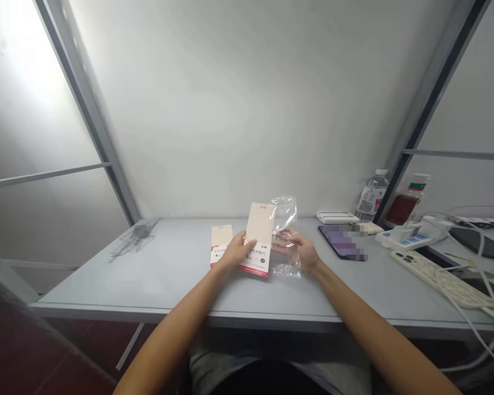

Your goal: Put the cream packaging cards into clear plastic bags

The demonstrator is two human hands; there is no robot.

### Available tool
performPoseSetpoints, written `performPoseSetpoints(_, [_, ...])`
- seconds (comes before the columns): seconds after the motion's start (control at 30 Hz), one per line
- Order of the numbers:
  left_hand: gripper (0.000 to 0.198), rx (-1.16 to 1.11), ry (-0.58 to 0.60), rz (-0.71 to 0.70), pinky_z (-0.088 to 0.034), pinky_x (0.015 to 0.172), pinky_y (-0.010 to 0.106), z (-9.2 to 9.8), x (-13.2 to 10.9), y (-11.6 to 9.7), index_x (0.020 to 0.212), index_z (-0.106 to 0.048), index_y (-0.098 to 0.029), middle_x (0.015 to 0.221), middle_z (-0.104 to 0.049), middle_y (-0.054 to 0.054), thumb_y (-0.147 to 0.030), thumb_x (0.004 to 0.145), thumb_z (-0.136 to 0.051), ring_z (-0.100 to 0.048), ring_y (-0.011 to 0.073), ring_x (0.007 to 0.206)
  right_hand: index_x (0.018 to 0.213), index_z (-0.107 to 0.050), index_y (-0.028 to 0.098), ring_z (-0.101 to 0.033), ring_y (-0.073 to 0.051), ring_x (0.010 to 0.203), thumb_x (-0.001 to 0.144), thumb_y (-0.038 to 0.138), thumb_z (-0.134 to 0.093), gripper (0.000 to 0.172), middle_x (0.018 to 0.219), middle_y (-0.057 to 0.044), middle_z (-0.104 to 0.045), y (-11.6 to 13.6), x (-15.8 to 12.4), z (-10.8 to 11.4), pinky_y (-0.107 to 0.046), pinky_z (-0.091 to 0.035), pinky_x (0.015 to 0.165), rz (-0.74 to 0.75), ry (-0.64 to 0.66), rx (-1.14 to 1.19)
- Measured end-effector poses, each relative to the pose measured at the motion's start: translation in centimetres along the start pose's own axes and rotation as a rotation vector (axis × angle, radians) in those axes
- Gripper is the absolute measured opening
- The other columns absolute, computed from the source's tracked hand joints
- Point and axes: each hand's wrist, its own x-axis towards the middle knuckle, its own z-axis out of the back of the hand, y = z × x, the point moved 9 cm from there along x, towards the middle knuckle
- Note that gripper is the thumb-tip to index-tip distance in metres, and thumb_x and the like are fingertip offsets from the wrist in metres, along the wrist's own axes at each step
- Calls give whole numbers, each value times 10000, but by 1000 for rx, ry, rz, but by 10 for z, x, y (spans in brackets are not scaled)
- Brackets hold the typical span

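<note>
My left hand [235, 253] grips the lower edge of a beige card pack [258, 233] with a red strip and printed text, held upright above the grey table [148, 280]. My right hand [298, 249] holds a clear plastic sleeve [285, 219] just to the right of the card; the fingers curl round it. A second, matching card pack [221, 241] lies flat on the table left of my left hand.
A dark tablet [342, 241], a white box [337, 216] and two bottles [372, 196] stand at the back right. A power strip [403, 237], cables and a phone in a cream patterned case [440, 278] lie at the right. Clear wrappers [134, 238] lie at the far left.
</note>
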Motion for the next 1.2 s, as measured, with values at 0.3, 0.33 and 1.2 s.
performPoseSetpoints(0.3, [404, 186, -211, -151, -455, 591, 249, 16, -5, -25, 1144, -463, -209, 896, -634, 48, -430, 806, -457, -597, 154, 709, 1102, -508, 212, -625, -281, 875, 674, 237, -424, 436, 1000, -84, -647, -11, -3, 3, -496, -480, 776, -143, -36, 8])
performPoseSetpoints(0.33, [401, 192, -229, -156, -449, 589, 245, 17, -6, -26, 1140, -466, -204, 885, -633, 47, -426, 806, -457, -592, 151, 703, 1112, -507, 203, -627, -285, 874, 677, 236, -419, 445, 997, -94, -649, -12, -4, 2, -498, -477, 778, -155, -36, 13])
performPoseSetpoints(1.2, [440, 240, -296, -204, -405, 562, 236, 17, -15, -38, 1194, -440, -209, 768, -610, 23, -440, 819, -423, -539, 136, 631, 1097, -528, 157, -658, -246, 784, 830, 341, -375, 358, 906, -125, -679, -33, -11, -17, -451, -467, 800, -333, 85, -131])
